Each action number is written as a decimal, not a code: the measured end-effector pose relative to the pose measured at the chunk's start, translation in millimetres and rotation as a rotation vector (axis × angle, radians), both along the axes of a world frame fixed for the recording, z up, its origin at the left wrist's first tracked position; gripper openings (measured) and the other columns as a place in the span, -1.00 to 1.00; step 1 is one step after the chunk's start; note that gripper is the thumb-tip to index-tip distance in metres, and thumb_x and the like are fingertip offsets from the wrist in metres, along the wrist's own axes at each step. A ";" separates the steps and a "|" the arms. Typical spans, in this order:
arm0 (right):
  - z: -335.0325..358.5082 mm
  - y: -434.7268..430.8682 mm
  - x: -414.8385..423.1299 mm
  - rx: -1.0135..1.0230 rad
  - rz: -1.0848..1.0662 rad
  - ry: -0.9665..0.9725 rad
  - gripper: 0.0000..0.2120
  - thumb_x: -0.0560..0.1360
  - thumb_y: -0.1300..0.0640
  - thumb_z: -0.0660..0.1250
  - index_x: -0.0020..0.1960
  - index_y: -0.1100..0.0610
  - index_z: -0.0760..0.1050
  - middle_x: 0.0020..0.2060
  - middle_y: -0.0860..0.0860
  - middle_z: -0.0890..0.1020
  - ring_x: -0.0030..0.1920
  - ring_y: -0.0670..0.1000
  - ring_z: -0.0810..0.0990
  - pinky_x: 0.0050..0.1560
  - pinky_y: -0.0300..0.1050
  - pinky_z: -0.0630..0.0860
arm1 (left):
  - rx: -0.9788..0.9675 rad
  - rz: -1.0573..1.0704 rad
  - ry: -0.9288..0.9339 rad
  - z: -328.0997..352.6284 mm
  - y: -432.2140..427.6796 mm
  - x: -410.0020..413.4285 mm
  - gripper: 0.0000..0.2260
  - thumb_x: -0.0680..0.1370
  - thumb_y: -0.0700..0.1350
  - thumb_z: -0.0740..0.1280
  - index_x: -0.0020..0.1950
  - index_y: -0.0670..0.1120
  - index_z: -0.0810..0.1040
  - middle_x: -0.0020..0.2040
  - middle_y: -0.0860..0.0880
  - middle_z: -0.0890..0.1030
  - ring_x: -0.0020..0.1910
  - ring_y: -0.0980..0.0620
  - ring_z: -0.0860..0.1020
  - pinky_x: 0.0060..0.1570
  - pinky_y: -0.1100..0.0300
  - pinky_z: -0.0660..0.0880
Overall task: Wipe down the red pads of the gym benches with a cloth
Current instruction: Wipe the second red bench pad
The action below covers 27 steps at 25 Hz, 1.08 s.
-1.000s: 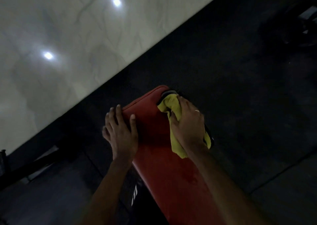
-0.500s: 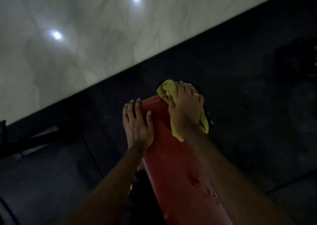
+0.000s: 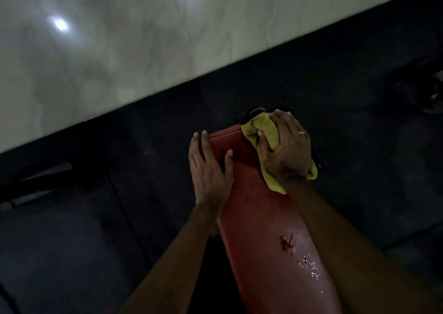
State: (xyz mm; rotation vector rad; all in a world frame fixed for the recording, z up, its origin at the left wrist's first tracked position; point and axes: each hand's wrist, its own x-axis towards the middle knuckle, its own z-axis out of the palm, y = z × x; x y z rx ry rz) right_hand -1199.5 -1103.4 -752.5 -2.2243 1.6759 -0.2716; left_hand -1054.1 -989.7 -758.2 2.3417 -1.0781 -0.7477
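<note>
A long red bench pad (image 3: pixel 259 218) runs from the lower middle up to the centre of the head view. My right hand (image 3: pixel 287 150) presses a bunched yellow cloth (image 3: pixel 263 131) onto the pad's far right corner, fingers curled over it. My left hand (image 3: pixel 208 170) lies flat on the pad's left edge near the far end, fingers spread, holding nothing. A small tear and wet droplets (image 3: pixel 309 264) show on the nearer part of the pad.
Dark rubber flooring (image 3: pixel 335 86) surrounds the bench. Pale glossy tiles (image 3: pixel 119 50) with light reflections fill the upper left. A dark metal frame (image 3: pixel 36 184) lies low at the left. Dim equipment (image 3: pixel 426 91) sits at the far right.
My right hand with the cloth has stayed at the pad's far right corner, sliding slightly. My left hand keeps its place on the left edge. The view has shifted closer.
</note>
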 end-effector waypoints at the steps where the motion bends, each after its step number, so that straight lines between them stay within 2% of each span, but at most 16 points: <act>1: 0.5 -1.3 0.8 0.000 -0.006 0.010 -0.49 0.58 -0.19 0.25 0.42 0.07 0.47 0.42 0.00 0.50 0.49 0.05 0.37 0.46 0.08 0.31 | -0.003 -0.007 0.006 0.2 -0.6 -0.6 -0.37 0.66 0.17 0.14 0.61 -0.14 0.08 0.58 -0.18 0.10 0.55 -0.16 0.13 0.50 -0.11 0.20; 7: 8.0 -0.5 16.0 -0.020 -0.025 0.137 -0.51 0.59 -0.19 0.22 0.41 0.06 0.47 0.41 0.00 0.51 0.48 0.07 0.37 0.47 0.13 0.24 | -0.045 -0.021 -0.016 -9.5 -2.2 -3.1 -0.38 0.66 0.16 0.11 0.58 -0.22 0.15 0.54 -0.25 0.18 0.52 -0.24 0.17 0.47 -0.19 0.25; 9: 10.5 -4.0 34.5 -0.043 0.097 0.188 -0.52 0.58 -0.20 0.20 0.35 0.06 0.52 0.33 0.01 0.58 0.43 0.07 0.44 0.47 0.15 0.26 | -0.075 -0.014 -0.013 -14.1 -1.7 -2.3 -0.38 0.65 0.15 0.14 0.57 -0.23 0.18 0.54 -0.24 0.20 0.52 -0.23 0.18 0.46 -0.20 0.25; 12: 8.7 -6.3 52.5 -0.040 0.291 0.203 -0.54 0.54 -0.21 0.24 0.27 0.07 0.57 0.21 -0.01 0.65 0.34 0.04 0.52 0.44 0.07 0.27 | -0.121 -0.012 -0.006 -19.4 1.9 1.3 -0.38 0.64 0.13 0.19 0.54 -0.25 0.22 0.52 -0.25 0.23 0.52 -0.23 0.21 0.46 -0.19 0.25; 16: 6.6 -8.6 55.5 -0.043 0.263 0.210 -0.60 0.55 -0.20 0.25 0.16 0.07 0.60 0.10 0.01 0.67 0.25 0.06 0.57 0.39 0.09 0.36 | -0.157 0.009 0.057 -17.9 3.6 2.6 -0.36 0.62 0.13 0.24 0.55 -0.23 0.22 0.54 -0.22 0.22 0.55 -0.18 0.18 0.52 -0.09 0.18; 19: 9.2 -10.2 63.5 -0.029 0.206 0.265 -0.63 0.54 -0.21 0.21 0.04 0.06 0.58 -0.01 0.01 0.67 0.11 0.08 0.60 0.31 0.07 0.41 | -0.155 0.060 0.132 -13.5 3.2 5.0 -0.30 0.60 0.16 0.27 0.58 -0.21 0.15 0.56 -0.21 0.18 0.56 -0.12 0.15 0.52 0.00 0.15; 22: 11.4 -11.2 70.0 -0.018 0.190 0.289 -0.64 0.54 -0.22 0.19 -0.02 0.05 0.54 -0.10 0.00 0.64 0.00 0.09 0.60 0.20 0.08 0.44 | -0.088 0.165 0.290 -6.2 8.1 4.5 -0.20 0.58 0.24 0.28 0.62 -0.13 -0.01 0.60 -0.13 0.09 0.58 -0.05 0.10 0.50 0.08 0.12; 25: 12.2 -15.1 85.7 0.025 0.153 0.380 -0.60 0.55 -0.25 0.18 -0.02 0.06 0.56 -0.11 0.00 0.65 -0.03 0.08 0.61 0.17 0.07 0.45 | -0.079 0.186 0.391 -2.9 27.0 -8.1 -0.20 0.61 0.28 0.21 0.63 0.00 -0.18 0.64 -0.06 -0.03 0.59 -0.02 0.09 0.50 0.04 0.19; 27: 12.8 -17.0 92.3 0.019 0.187 0.409 -0.55 0.55 -0.26 0.15 0.00 0.09 0.57 -0.12 0.03 0.67 -0.06 0.10 0.62 0.14 0.07 0.46 | -0.107 0.202 0.403 -4.3 35.0 -14.7 -0.20 0.62 0.27 0.19 0.63 -0.01 -0.20 0.64 -0.05 -0.05 0.59 -0.01 0.07 0.51 -0.02 0.22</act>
